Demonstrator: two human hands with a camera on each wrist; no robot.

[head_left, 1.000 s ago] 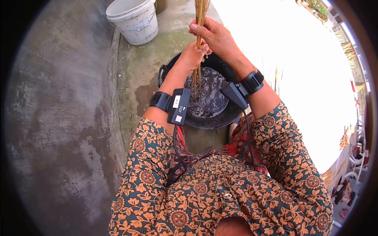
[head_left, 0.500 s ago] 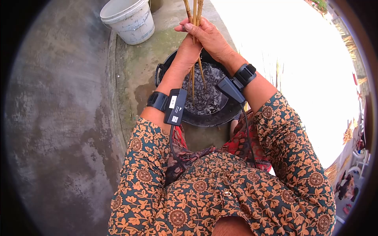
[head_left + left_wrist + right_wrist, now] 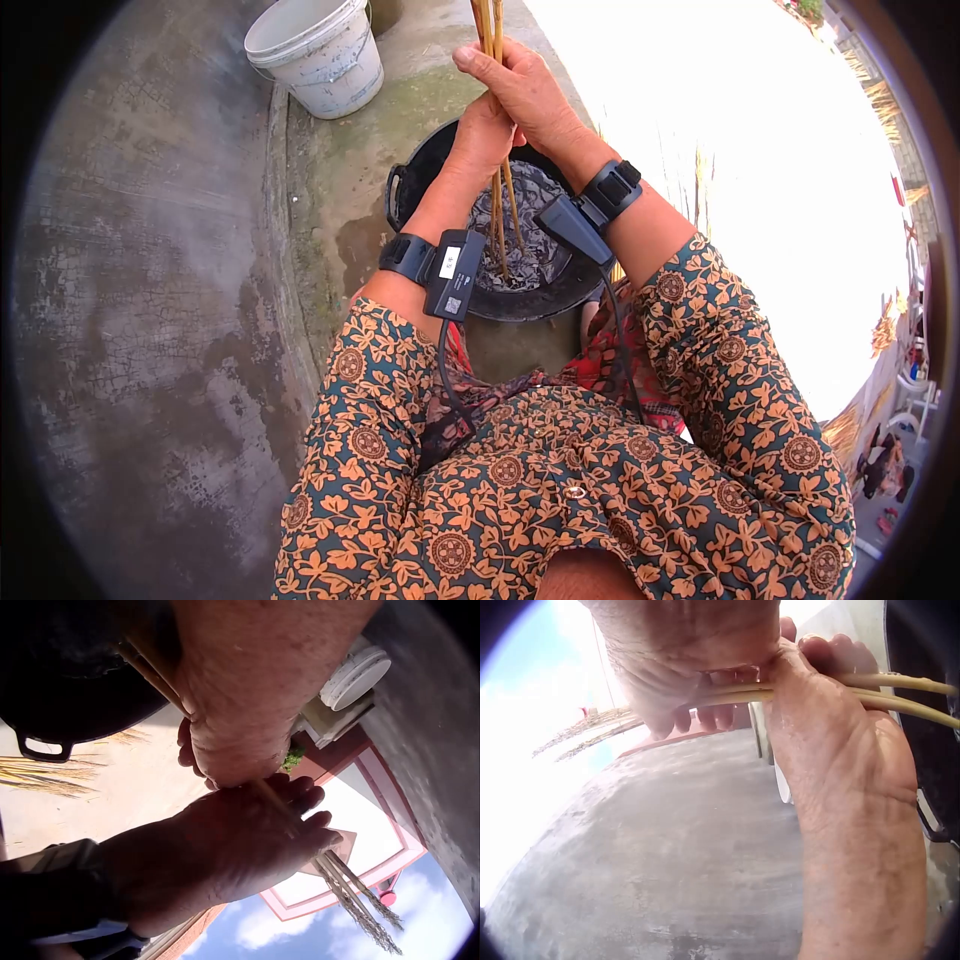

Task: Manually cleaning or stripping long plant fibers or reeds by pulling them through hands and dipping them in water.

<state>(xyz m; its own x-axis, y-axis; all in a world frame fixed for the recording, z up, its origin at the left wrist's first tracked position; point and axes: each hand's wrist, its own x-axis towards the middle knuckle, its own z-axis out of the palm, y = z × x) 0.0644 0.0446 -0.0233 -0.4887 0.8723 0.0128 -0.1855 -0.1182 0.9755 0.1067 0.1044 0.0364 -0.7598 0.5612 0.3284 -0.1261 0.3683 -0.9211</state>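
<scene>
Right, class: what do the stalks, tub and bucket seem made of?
Stalks: probably dried plant stem, smooth and yellowish, with bristly tips.
Tub: dull black, rubber or plastic; the moulded-looking loop handle suits either.
Bucket: likely white plastic, scuffed and stained, judging by its thick rim.

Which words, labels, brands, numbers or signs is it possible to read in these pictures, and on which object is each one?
No text is legible.
White sticker on the left wrist's black device: marks too small to read.
Pale print on the same device: too small to read.
Square code near the device's lower end: pattern visible, no readable words.
</scene>
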